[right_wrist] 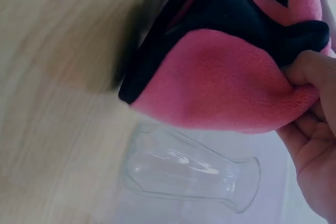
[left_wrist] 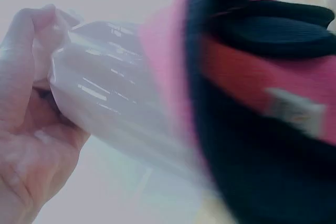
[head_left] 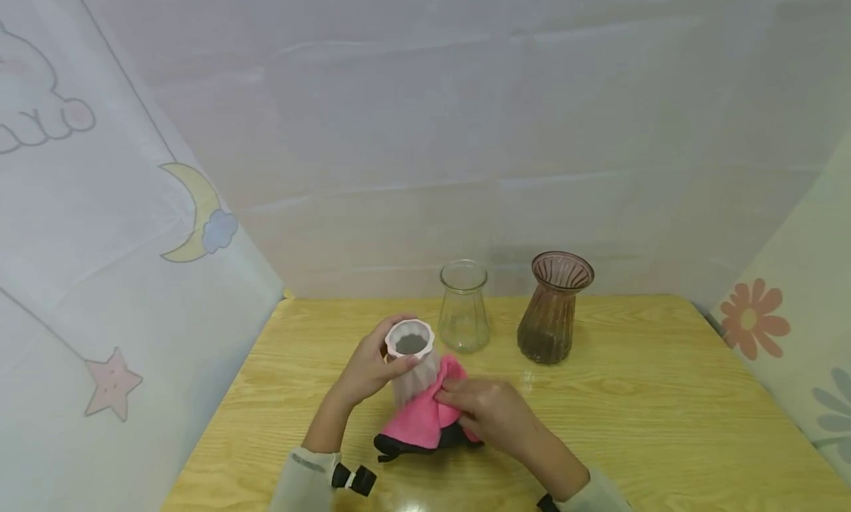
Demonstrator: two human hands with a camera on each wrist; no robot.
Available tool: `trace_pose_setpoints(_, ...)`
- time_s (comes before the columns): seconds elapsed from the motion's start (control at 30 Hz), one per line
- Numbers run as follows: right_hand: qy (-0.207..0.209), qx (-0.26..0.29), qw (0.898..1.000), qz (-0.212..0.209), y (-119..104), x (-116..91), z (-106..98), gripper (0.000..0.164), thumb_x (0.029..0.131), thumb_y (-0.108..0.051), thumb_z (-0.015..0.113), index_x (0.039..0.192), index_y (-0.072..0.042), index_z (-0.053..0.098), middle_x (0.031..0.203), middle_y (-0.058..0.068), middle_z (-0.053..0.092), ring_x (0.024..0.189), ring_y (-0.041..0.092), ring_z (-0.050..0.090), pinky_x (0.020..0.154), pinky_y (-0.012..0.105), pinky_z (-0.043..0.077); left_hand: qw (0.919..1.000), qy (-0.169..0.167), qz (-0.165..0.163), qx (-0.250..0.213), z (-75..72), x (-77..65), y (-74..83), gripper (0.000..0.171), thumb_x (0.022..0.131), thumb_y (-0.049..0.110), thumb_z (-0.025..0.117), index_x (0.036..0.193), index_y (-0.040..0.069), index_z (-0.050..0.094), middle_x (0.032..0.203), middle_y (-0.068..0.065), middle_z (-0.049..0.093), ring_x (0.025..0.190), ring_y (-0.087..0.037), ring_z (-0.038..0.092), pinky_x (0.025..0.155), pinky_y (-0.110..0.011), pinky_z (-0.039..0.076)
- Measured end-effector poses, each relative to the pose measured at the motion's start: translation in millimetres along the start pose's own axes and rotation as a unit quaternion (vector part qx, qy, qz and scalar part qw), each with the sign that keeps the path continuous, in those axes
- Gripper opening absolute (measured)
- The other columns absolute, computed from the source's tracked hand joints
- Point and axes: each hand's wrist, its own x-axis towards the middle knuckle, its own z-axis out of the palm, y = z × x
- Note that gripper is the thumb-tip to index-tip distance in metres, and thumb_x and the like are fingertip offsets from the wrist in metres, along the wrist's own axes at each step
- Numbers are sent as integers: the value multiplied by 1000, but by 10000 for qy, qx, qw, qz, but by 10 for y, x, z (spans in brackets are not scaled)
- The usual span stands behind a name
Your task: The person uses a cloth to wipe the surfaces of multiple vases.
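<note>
My left hand (head_left: 371, 360) grips a whitish ribbed vase (head_left: 411, 379) near its rim, thumb and fingers curled round the neck. In the left wrist view the vase's glossy side shows, its lower part hidden behind cloth. A pink cloth (head_left: 419, 417) with black edging is pinched between the thumb and fingers of my right hand (head_left: 495, 412) and lies against the vase's side. A small pale label (left_wrist: 296, 111) shows on the cloth. Whether the vase's base touches the table is hidden by the cloth.
A clear glass vase (head_left: 465, 316) stands just behind the cloth. Further right is a brownish-purple ribbed glass vase (head_left: 557, 312) with a flared rim. All are on a wooden table (head_left: 665, 394), with a pale printed sheet (head_left: 465, 128) hanging behind and at the sides.
</note>
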Motion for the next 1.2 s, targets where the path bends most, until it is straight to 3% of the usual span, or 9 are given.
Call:
trace_pose_setpoints(0.27,-894,38,9960,77,4,-73,46,37,72,-1,83,105,-18,80,108,-3,77,101,9,72,80,28,59,9985,-351,85,-411,-41,58,-50,66,90,30,77,146,8,49,124,-18,60,99,-25,60,76,-29,51)
trace_pose_setpoints(0.4,-952,29,9954,43,30,-99,62,40,70,0,83,106,-19,80,108,-3,77,101,9,72,80,28,59,9982,-169,331,-472,-2,44,-69,71,90,29,77,149,5,44,132,-21,58,107,-27,59,84,-30,50)
trace_pose_setpoints(0.53,-564,-4,9984,-72,51,-103,-21,44,71,-1,85,110,-19,80,108,-2,77,100,10,72,78,29,59,9972,603,444,-25,81,-34,-21,76,89,30,78,151,7,40,145,-15,54,132,-27,51,111,-46,39)
trace_pose_setpoints(0.63,65,-24,9996,-269,70,-45,-180,45,70,-2,85,112,-16,79,109,1,77,98,12,73,78,31,60,9912,1274,238,275,163,-105,83,78,87,31,79,151,8,40,147,-10,53,142,-28,43,118,-55,28)
trace_pose_setpoints(0.7,454,-55,9983,-361,86,20,-299,31,83,-8,79,113,-15,79,110,3,77,98,15,74,77,33,60,9874,1549,8,330,224,-136,182,80,86,29,80,151,5,40,147,-9,52,143,-30,42,117,-59,29)
trace_pose_setpoints(0.77,717,-77,9965,-417,103,95,-399,22,93,-13,72,114,-13,78,112,4,76,98,18,74,78,34,60,9842,1707,-239,416,284,-156,265,83,84,30,82,151,4,39,147,-10,50,142,-32,42,115,-61,30)
trace_pose_setpoints(0.87,865,-90,9955,-389,124,190,-474,22,97,-15,66,116,-13,77,114,4,76,98,21,74,78,35,60,9793,1834,-603,605,369,-172,349,88,82,34,84,152,4,38,148,-12,47,138,-32,44,112,-61,34)
trace_pose_setpoints(1.03,894,-112,9948,-469,147,285,-439,45,74,-2,81,118,-12,77,114,5,76,100,20,74,80,35,60,9741,1945,-754,876,454,-169,351,89,82,40,84,151,6,39,139,-14,54,125,-29,55,104,-53,45)
trace_pose_setpoints(1.2,859,-27,9956,-365,143,305,-341,47,71,-1,83,116,-13,78,114,5,75,102,19,73,81,34,59,9731,1963,-782,920,469,-172,331,82,85,38,83,148,7,41,131,-14,60,117,-27,60,96,-49,49)
